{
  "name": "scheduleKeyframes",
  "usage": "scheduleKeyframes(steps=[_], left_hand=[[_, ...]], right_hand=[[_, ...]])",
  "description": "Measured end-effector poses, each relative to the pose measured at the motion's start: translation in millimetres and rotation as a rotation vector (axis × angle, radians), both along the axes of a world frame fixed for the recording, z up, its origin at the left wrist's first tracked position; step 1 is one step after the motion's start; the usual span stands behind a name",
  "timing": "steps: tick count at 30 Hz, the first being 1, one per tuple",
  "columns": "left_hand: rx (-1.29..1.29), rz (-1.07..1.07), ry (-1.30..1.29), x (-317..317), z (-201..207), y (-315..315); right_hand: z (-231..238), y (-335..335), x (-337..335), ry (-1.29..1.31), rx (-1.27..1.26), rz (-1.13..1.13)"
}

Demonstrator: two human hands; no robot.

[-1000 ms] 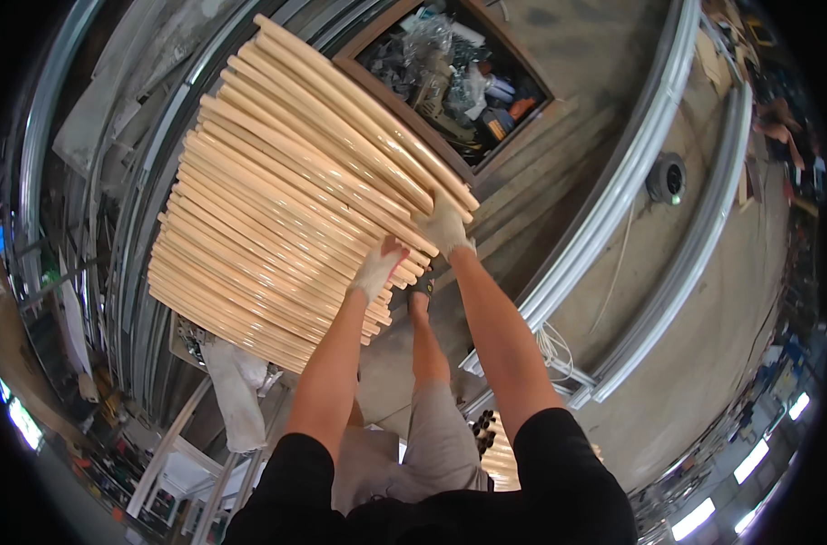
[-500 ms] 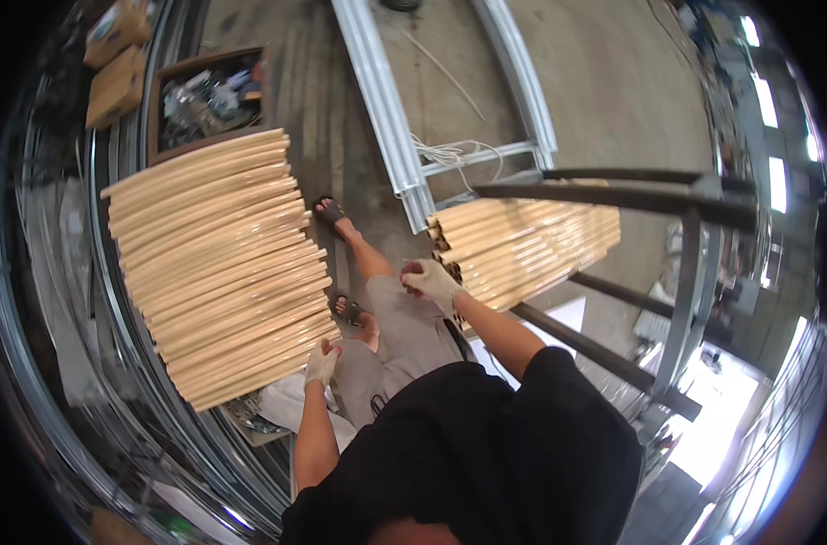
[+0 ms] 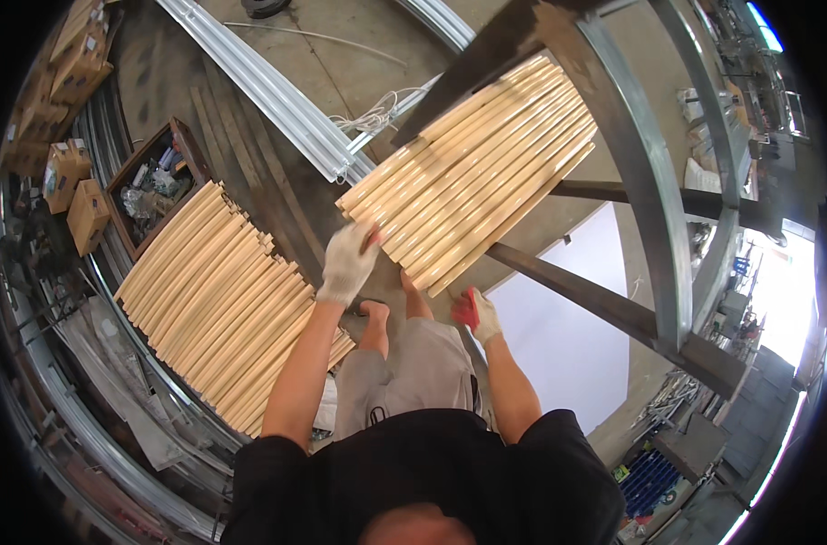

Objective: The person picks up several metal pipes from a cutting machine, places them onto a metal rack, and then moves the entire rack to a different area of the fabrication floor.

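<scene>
My left hand, in a pale work glove, reaches to the near-left ends of a stack of glossy pale-yellow tubes lying on a dark metal rack. Its fingers stretch forward with the thumb apart; whether they touch the tubes I cannot tell. My right hand, gloved with red on the fingers, hangs just below the stack's lower edge. Those fingers are loosely apart, with nothing visible in them. To the left, a second pile of the same tubes lies side by side, its ends uneven.
Steel rack posts and a dark bar stand at the right, above a white sheet. Silver metal profiles with a coiled white cable lie ahead. A wooden box of oddments and cardboard boxes are far left.
My view has turned right toward the racked stack. My left hand has moved from beside the left pile to the racked tubes' ends; my right hand has come down beside the stack's lower edge.
</scene>
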State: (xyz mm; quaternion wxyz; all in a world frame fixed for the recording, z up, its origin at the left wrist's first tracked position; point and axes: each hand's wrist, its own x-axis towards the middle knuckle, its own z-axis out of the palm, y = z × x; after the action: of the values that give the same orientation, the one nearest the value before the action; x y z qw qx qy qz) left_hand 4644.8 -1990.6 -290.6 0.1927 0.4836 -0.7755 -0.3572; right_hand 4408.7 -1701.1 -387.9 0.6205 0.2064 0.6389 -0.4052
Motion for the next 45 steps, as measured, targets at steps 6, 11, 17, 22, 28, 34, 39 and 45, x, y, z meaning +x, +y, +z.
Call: scheduleKeyframes(steps=[6, 11, 17, 22, 28, 34, 39, 45], left_hand=[[-0.046, -0.114, -0.356, -110.8, -74.6, -35.0], [0.040, 0.071, -0.684, -168.8, -64.2, -15.7], [0.311, 0.010, -0.733, -162.0, -49.9, -31.5], [0.574, 0.046, -0.476, -172.0, -29.6, -41.1], [0.613, -0.061, -0.396, -161.6, -34.6, -37.9], [0.679, -0.107, -0.475, -156.7, -37.4, -40.0], [0.910, -0.076, -0.343, -152.1, -43.6, -51.3], [0.781, -0.113, -0.376, -164.4, -28.7, -42.4]], right_hand=[[-21.3, -90.2, 3.0, 0.088, -0.057, -0.347], [-14.0, -134.4, 14.1, 0.186, -0.057, -0.396], [20.3, -145.3, -2.6, 0.074, 0.020, -0.493], [10.8, -145.7, -19.0, 0.020, -0.004, -0.481], [0.1, -145.1, -7.4, -0.004, -0.219, -0.417], [0.1, -129.3, -28.9, -0.381, -0.256, -0.522], [-17.5, -128.5, -30.6, -0.382, -0.275, -0.447], [10.1, -147.6, -16.3, -0.151, -0.321, -0.542]])
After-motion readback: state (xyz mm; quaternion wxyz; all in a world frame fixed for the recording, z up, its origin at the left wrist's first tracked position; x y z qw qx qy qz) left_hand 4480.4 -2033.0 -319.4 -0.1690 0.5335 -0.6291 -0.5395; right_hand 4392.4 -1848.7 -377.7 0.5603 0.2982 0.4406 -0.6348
